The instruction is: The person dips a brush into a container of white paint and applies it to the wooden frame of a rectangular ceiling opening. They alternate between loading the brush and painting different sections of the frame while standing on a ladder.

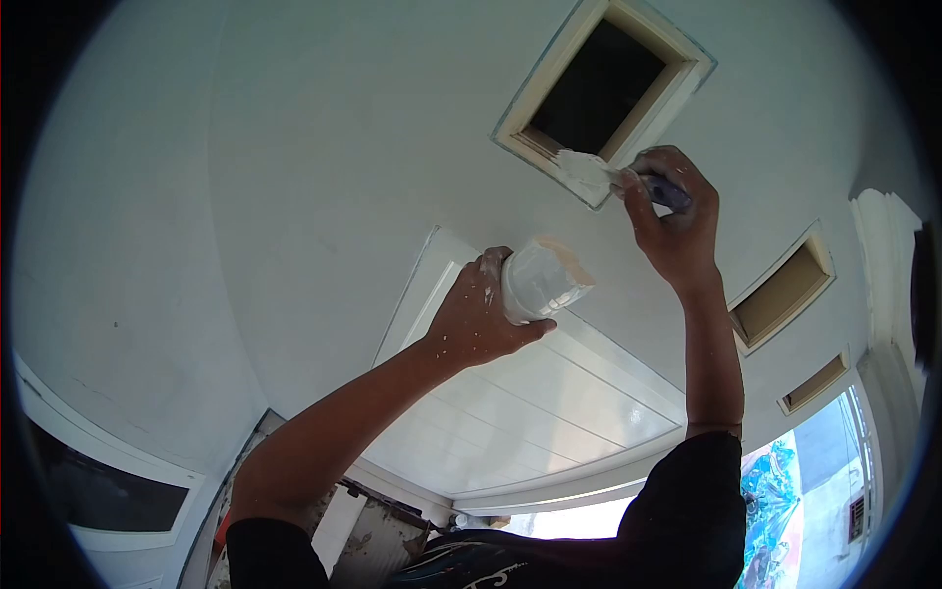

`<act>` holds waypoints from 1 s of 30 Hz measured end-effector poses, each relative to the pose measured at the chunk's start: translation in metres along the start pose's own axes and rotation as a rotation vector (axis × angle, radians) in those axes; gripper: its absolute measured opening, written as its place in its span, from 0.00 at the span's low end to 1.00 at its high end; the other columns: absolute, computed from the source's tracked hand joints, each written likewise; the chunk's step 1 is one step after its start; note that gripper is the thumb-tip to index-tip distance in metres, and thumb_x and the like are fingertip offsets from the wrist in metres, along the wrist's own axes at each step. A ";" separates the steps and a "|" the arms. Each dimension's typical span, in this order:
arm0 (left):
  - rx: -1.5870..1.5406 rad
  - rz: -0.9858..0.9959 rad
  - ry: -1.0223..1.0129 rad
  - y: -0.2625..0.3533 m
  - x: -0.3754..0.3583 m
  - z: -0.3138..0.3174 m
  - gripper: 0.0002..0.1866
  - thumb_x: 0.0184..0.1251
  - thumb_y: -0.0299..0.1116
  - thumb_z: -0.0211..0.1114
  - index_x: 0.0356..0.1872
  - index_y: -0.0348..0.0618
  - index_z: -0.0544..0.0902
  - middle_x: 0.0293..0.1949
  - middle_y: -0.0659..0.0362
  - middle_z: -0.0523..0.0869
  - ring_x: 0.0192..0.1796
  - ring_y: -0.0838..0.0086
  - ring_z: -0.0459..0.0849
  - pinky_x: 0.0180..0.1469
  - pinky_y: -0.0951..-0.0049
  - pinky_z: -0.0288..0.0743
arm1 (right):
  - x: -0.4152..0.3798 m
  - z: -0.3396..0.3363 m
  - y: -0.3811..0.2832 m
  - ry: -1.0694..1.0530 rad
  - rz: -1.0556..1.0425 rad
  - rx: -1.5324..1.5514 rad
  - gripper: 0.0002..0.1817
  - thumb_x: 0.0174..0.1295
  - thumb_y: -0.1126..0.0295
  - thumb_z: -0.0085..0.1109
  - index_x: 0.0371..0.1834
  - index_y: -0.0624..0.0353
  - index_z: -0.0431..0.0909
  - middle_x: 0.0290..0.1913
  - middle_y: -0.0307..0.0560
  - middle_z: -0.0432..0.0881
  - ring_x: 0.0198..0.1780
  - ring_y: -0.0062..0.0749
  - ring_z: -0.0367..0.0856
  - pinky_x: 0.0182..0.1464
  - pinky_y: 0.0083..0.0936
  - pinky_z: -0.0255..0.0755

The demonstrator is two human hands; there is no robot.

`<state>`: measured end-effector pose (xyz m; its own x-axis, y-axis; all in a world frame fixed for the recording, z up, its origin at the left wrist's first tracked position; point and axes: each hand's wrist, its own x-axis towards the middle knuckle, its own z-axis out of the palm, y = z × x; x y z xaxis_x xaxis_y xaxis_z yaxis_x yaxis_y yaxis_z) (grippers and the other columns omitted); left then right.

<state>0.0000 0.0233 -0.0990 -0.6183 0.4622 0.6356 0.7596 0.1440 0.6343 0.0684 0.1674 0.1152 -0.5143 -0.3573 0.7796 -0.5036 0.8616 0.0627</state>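
Note:
My right hand point(682, 211) is closed around a paintbrush point(670, 192) with a dark purple handle. White paint coats the brush's bristles, which lie against the lower corner of a cream frame point(545, 103) around a dark square opening. Below and to the left, my left hand point(481, 309) grips a translucent plastic cup point(538, 283) with white paint on its wall and an uneven, peach-toned rim. The cup is tilted, and how much it holds cannot be seen. White specks dot both hands.
A white panelled door point(549, 393) stands beneath the cup. Two smaller framed openings, a larger one point(782, 294) and a narrow one point(816, 383), are on the right. A dark-paned window point(108, 481) is at lower left. Blue plastic sheeting point(770, 491) hangs at lower right.

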 end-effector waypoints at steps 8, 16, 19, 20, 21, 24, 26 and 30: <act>-0.044 -0.012 0.006 0.001 -0.002 -0.002 0.54 0.55 0.54 0.85 0.72 0.32 0.61 0.63 0.42 0.75 0.65 0.50 0.80 0.67 0.51 0.79 | -0.003 -0.015 -0.006 -0.155 0.073 -0.156 0.06 0.64 0.79 0.69 0.43 0.65 0.83 0.40 0.48 0.86 0.38 0.30 0.86 0.44 0.26 0.79; -0.002 0.021 0.022 0.001 -0.001 0.001 0.55 0.54 0.53 0.85 0.72 0.32 0.61 0.63 0.42 0.75 0.65 0.50 0.81 0.67 0.52 0.79 | 0.005 -0.001 -0.002 -0.134 -0.034 -0.075 0.07 0.65 0.78 0.70 0.43 0.64 0.83 0.40 0.50 0.86 0.37 0.35 0.87 0.43 0.28 0.81; -0.027 -0.010 0.004 0.002 -0.002 -0.001 0.55 0.54 0.53 0.85 0.72 0.32 0.61 0.62 0.41 0.75 0.65 0.49 0.81 0.66 0.52 0.80 | -0.001 -0.018 -0.007 -0.206 0.030 -0.173 0.07 0.65 0.78 0.70 0.43 0.64 0.83 0.40 0.49 0.86 0.38 0.36 0.87 0.43 0.29 0.81; -0.068 -0.006 -0.007 0.001 -0.002 -0.002 0.55 0.56 0.55 0.83 0.72 0.29 0.62 0.63 0.40 0.74 0.64 0.48 0.80 0.66 0.51 0.79 | -0.002 -0.021 -0.010 -0.206 0.031 -0.174 0.07 0.65 0.78 0.70 0.43 0.64 0.83 0.40 0.49 0.86 0.38 0.36 0.87 0.43 0.29 0.81; -0.109 -0.001 -0.017 0.000 -0.001 -0.002 0.54 0.57 0.57 0.81 0.71 0.27 0.63 0.63 0.39 0.73 0.62 0.47 0.79 0.66 0.51 0.78 | -0.002 -0.024 -0.012 -0.215 0.060 -0.163 0.07 0.65 0.78 0.70 0.43 0.64 0.83 0.40 0.48 0.85 0.38 0.36 0.87 0.43 0.29 0.81; -0.075 0.021 -0.010 0.002 -0.002 -0.003 0.55 0.57 0.57 0.81 0.72 0.27 0.62 0.64 0.39 0.72 0.64 0.47 0.78 0.67 0.51 0.77 | 0.005 -0.028 -0.020 -0.252 0.030 -0.167 0.07 0.64 0.78 0.70 0.42 0.64 0.83 0.39 0.48 0.85 0.37 0.35 0.86 0.42 0.30 0.81; -0.063 0.000 -0.011 0.003 -0.001 -0.003 0.55 0.56 0.55 0.83 0.72 0.29 0.61 0.63 0.39 0.74 0.64 0.48 0.79 0.67 0.52 0.78 | 0.013 -0.028 -0.024 -0.282 -0.027 -0.179 0.07 0.63 0.78 0.71 0.41 0.64 0.82 0.39 0.48 0.85 0.37 0.35 0.86 0.42 0.30 0.80; -0.013 0.016 0.022 0.002 -0.003 0.000 0.55 0.54 0.54 0.85 0.72 0.32 0.60 0.62 0.39 0.76 0.65 0.48 0.81 0.67 0.51 0.79 | 0.037 -0.015 -0.020 -0.354 -0.052 -0.154 0.07 0.64 0.76 0.71 0.41 0.63 0.82 0.38 0.48 0.85 0.35 0.34 0.85 0.41 0.30 0.80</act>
<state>0.0031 0.0223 -0.0993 -0.6104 0.4447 0.6556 0.7670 0.1251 0.6293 0.0698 0.1426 0.1520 -0.7120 -0.4815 0.5112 -0.4396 0.8732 0.2102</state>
